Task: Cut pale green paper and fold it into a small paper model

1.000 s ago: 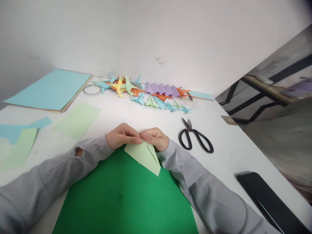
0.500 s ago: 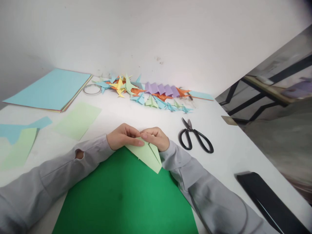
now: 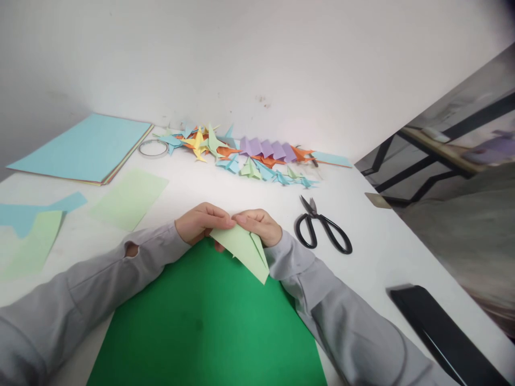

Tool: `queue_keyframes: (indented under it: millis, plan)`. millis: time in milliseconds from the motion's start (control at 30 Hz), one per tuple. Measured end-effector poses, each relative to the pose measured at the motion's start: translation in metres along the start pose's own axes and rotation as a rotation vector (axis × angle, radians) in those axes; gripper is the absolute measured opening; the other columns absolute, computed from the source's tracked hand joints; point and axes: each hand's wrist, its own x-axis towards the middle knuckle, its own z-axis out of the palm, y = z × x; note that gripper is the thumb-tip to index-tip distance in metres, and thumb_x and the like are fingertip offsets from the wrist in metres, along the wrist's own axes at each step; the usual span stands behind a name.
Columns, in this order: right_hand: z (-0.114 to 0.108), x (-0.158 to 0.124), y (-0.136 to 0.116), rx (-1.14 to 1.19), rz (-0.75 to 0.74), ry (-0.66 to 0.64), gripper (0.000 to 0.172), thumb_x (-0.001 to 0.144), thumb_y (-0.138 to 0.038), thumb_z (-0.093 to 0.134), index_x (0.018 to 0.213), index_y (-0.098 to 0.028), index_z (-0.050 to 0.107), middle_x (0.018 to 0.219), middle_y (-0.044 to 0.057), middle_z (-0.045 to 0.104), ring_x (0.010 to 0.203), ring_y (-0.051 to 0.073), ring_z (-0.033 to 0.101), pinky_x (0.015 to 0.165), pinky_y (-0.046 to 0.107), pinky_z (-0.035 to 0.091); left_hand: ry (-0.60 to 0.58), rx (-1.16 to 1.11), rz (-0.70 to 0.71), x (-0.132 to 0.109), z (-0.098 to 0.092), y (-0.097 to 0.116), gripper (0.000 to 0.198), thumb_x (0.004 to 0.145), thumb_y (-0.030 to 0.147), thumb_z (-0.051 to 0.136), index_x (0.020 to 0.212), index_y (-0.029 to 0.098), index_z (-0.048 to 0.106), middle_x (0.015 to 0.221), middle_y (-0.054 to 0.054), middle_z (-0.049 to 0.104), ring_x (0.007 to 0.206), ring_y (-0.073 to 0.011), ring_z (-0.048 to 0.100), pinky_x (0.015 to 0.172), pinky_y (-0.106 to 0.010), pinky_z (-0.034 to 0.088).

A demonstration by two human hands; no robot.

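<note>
A pale green piece of folded paper (image 3: 243, 247) is held over the far part of a green sheet (image 3: 205, 321), one pointed corner aimed down and right. My left hand (image 3: 204, 221) pinches its upper edge, thumb on top and a fingertip showing beneath. Close beside it, my right hand (image 3: 260, 225) grips the same edge, the two thumbs nearly touching. A folded flap with a crease line shows on the paper's right side. Most of the fingers are hidden behind the paper.
Black-handled scissors (image 3: 317, 222) lie to the right, with a black case-like object (image 3: 446, 332) nearer. Folded paper figures (image 3: 241, 153) line the wall. At left are a blue paper stack (image 3: 84, 147), a tape roll (image 3: 153, 148) and light green paper (image 3: 131, 198).
The folded paper has shifted slightly right and tilted. My left thumb has slid up to the paper's top edge, beside my right thumb.
</note>
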Motion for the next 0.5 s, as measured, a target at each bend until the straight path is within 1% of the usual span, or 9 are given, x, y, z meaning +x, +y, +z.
queue_keyframes:
  millis: [67,167,300,400,500]
  plan:
    - [0.0013,-0.0009,-0.0031,0.009,-0.009,-0.010,0.033,0.063,-0.044,0.071,0.057,-0.012,0.063,0.045,0.000,0.059,0.037,0.008,0.048,0.036,0.019,0.036,0.005,0.035,0.005,-0.0004,0.0001,0.0006,0.029,0.060,0.033,0.069,0.045,0.012,0.058,0.035,-0.002,0.053,0.030,-0.0084,0.045,0.032,-0.019,0.026]
    - [0.0017,-0.0008,-0.0052,0.042,-0.037,-0.028,0.030,0.063,-0.039,0.073,0.053,-0.012,0.062,0.043,-0.002,0.056,0.036,0.005,0.044,0.035,0.017,0.033,0.008,0.044,0.014,-0.0010,0.0011,0.0012,0.034,0.057,0.033,0.071,0.038,0.013,0.050,0.028,0.002,0.044,0.026,-0.0054,0.035,0.030,-0.019,0.018]
    - [-0.0007,0.0013,-0.0042,0.066,-0.028,-0.072,0.030,0.062,-0.037,0.074,0.051,-0.012,0.061,0.041,-0.004,0.053,0.034,0.004,0.042,0.035,0.017,0.033,0.010,0.022,0.035,-0.0012,0.0036,0.0019,0.043,0.056,0.032,0.072,0.036,0.015,0.038,0.027,0.007,0.031,0.025,-0.0022,0.026,0.029,-0.018,0.011]
    - [-0.0014,0.0023,-0.0038,0.067,-0.026,-0.070,0.032,0.063,-0.038,0.073,0.049,-0.013,0.059,0.039,-0.005,0.051,0.033,0.004,0.040,0.033,0.017,0.031,0.016,0.007,0.045,-0.0013,0.0042,0.0012,0.047,0.056,0.029,0.073,0.037,0.016,0.032,0.029,0.009,0.026,0.026,-0.0010,0.022,0.030,-0.017,0.009]
    - [-0.0016,0.0031,-0.0033,0.050,-0.035,-0.036,0.035,0.063,-0.040,0.073,0.047,-0.013,0.058,0.038,-0.005,0.050,0.032,0.003,0.039,0.032,0.017,0.029,0.033,-0.012,0.074,-0.0013,0.0035,-0.0001,0.052,0.054,0.024,0.075,0.038,0.017,0.026,0.031,0.010,0.023,0.026,-0.0006,0.022,0.030,-0.017,0.010]
